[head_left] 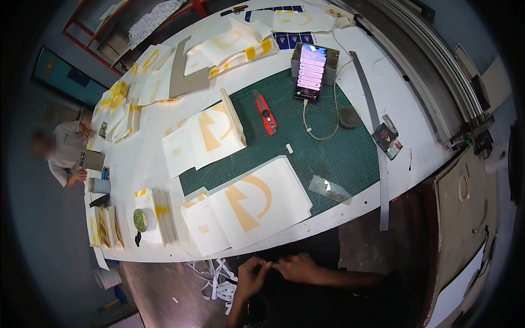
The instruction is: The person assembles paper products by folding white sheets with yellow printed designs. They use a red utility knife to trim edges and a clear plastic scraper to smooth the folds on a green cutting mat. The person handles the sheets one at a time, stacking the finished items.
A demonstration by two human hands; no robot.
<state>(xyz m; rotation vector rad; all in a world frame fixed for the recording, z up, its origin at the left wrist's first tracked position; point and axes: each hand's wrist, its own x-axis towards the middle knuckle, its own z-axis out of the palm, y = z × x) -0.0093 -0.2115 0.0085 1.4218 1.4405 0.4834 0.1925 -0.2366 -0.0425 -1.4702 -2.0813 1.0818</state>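
My left hand [251, 277] and my right hand [298, 268] meet in front of the table's near edge, fingertips pinched close together. Whatever they may hold is too small to make out. Just beyond them lies a white sheet [284, 188] printed with a pale orange emblem, partly over the green cutting mat [342, 158]. Farther back, a stack of similar printed sheets [188, 143] rests on the mat's left side. A red utility knife [266, 113] lies on the mat, apart from both hands. Near the sheet's right edge is a clear plastic piece [330, 189].
A phone [310, 71] leans on a grey box, its cable looping over the mat. A steel ruler [384, 191] overhangs the table's near edge. Paper stacks [158, 216] and a tape roll [140, 220] stand left. Paper strips [219, 281] lie below; another person [68, 145] is far left.
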